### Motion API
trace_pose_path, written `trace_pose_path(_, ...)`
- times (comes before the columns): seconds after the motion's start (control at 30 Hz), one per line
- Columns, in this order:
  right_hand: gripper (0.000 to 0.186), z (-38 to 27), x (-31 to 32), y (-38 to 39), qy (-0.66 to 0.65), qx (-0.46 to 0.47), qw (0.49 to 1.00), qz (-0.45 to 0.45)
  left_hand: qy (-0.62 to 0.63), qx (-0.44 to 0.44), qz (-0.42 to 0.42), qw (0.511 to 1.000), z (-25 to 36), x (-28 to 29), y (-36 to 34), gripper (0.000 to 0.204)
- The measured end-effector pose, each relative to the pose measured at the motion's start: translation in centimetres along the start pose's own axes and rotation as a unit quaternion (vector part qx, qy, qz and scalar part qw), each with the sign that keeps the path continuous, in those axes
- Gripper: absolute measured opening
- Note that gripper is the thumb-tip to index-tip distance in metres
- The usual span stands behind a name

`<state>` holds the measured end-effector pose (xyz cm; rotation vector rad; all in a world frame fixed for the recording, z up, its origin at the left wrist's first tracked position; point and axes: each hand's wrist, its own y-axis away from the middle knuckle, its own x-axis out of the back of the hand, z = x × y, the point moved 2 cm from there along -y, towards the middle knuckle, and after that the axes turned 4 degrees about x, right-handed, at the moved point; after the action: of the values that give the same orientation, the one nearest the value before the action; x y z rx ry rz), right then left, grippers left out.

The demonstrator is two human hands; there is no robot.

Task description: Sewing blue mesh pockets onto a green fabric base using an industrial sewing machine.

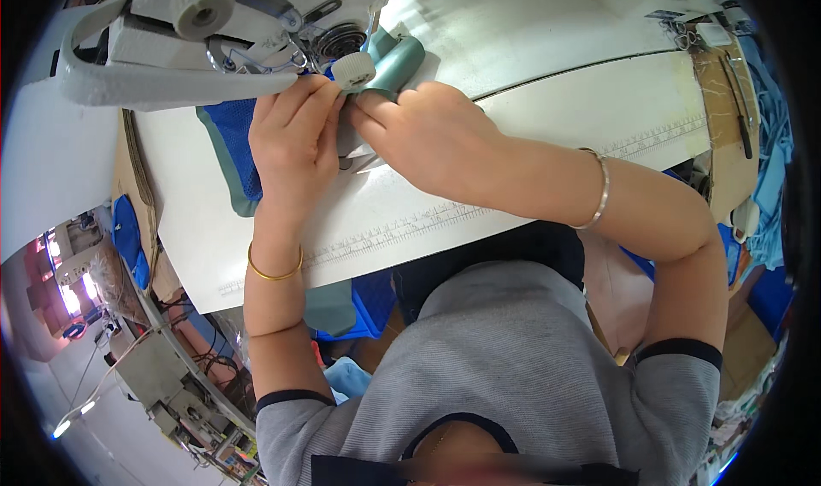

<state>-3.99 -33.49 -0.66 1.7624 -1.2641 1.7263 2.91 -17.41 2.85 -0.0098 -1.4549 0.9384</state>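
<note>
Both hands work close together at the head of a white sewing machine (171, 93). My left hand (295, 131) is closed with its fingertips pinched at the edge of the fabric beside the machine's presser area. Blue mesh fabric (235, 135) with a grey-green fabric layer (238, 187) under it hangs out to the left of that wrist. My right hand (432, 135) pinches the grey-green fabric, which curls up in a rolled fold (400, 64) just beyond the fingers. The needle and the exact fingertips' grip are hidden. A small metal tool (352, 163) lies on the table between the hands.
The white sewing table (513, 101) has a printed ruler strip (410, 225) along its near edge. Scissors (684, 37) and a dark long-handled tool (737, 106) lie at the far right, next to light-blue cloth (774, 144). A blue crate (372, 306) stands below the table.
</note>
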Motion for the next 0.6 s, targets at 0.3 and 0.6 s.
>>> trace_pose_path(0.3,0.022,4.0,5.5,2.9,-0.08,-0.096,0.992,0.014,-0.08,-0.107,-0.019,0.991,0.8,-1.1,1.5,0.033)
trace_pose_path(0.6,0.01,6.0,3.4,0.7,0.046,0.004,0.997,0.07,-0.079,-0.096,-0.023,0.992,0.7,-1.5,2.2,0.035)
